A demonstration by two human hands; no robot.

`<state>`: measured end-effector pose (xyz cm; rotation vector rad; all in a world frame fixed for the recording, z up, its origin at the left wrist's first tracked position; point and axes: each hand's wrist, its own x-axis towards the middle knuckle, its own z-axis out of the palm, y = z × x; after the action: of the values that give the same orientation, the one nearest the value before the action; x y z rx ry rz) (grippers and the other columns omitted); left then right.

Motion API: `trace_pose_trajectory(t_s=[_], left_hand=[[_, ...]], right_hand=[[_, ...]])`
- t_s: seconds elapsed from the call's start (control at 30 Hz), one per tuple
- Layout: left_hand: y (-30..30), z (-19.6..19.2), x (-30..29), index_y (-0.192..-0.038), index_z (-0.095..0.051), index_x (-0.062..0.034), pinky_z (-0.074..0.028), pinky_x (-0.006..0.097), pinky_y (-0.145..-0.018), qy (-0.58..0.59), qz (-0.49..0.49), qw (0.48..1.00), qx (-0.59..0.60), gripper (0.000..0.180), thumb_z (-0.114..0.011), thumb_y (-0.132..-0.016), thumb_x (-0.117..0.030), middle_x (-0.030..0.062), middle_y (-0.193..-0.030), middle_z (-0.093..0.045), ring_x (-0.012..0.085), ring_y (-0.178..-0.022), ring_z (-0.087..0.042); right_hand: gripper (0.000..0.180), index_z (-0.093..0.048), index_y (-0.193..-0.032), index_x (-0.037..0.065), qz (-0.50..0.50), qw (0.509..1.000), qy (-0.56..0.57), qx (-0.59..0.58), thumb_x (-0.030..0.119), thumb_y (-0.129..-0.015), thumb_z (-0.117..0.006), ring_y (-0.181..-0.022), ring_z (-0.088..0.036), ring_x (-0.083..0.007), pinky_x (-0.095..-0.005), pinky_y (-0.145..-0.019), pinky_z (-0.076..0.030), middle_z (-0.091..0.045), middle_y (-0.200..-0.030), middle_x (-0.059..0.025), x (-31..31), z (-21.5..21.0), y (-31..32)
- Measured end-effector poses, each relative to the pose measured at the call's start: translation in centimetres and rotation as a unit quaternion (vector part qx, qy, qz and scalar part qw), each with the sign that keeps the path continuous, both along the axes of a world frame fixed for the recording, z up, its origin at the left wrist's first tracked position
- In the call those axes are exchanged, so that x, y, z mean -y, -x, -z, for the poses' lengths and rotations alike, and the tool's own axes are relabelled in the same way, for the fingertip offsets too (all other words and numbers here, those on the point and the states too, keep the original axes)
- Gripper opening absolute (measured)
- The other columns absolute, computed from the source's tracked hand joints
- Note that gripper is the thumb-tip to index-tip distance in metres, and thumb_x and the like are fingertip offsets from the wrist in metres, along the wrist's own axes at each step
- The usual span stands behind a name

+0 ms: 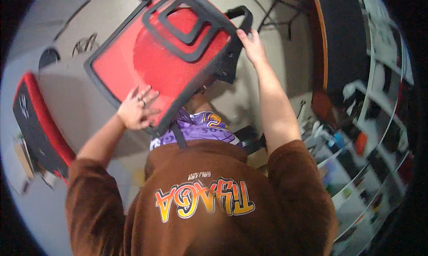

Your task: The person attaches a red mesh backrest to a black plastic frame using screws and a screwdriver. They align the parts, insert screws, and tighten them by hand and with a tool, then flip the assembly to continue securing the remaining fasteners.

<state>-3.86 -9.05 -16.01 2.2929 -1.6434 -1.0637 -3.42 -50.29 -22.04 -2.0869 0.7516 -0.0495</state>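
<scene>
Left hand point(137, 109) lies flat, fingers spread, on the red mesh chair backrest point(151, 62) near its lower edge; right hand point(252, 44) curls round the black frame by the armrest point(238, 15). Prob light-ish but bulky; mesh gives, frame's stiff (grab frame). Held chest-high, long axis lower-left to upper-right.

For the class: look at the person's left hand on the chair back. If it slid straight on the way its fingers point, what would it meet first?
The left hand lies flat on the red mesh of the chair back, fingers pointing up and right. Sliding on, it would probably first meet the black curved support bar across the mesh, though depth is hard to judge.
</scene>
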Motion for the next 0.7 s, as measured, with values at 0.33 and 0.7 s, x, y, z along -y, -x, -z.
trace_pose_trajectory(t_s=[0.33, 0.7], left_hand=[[3.2, 2.1, -1.5, -0.118, -0.058, -0.0221, -0.022, 0.059, -0.101, -0.033, -0.340, 0.905, 0.252, 0.048, -0.063, -0.071, -0.032, 0.0037, -0.135, -0.043, 0.0291, -0.129, -0.032], [7.9, 2.7, -5.3, -0.096, -0.063, -0.0012, -0.047, 0.028, -0.068, 0.169, -0.889, 0.422, 0.054, 0.029, -0.066, -0.083, -0.027, 0.0049, -0.079, -0.066, 0.0127, -0.071, -0.059]], right_hand=[[0.076, -0.057, -0.076, -0.007, -0.070, 0.978, -0.060, -0.186, 0.068, -0.082, -0.045, -0.069, -0.053, -0.0217, -0.0349, -0.068, -0.043, -0.057, -0.068, -0.0126, 0.6, 3.7, 0.0], [0.053, -0.049, -0.075, 0.011, -0.022, 0.945, -0.268, -0.188, 0.062, -0.085, -0.045, -0.043, -0.035, -0.0059, -0.0222, -0.038, -0.026, -0.037, -0.054, 0.0052, -3.2, 1.3, 2.6]])
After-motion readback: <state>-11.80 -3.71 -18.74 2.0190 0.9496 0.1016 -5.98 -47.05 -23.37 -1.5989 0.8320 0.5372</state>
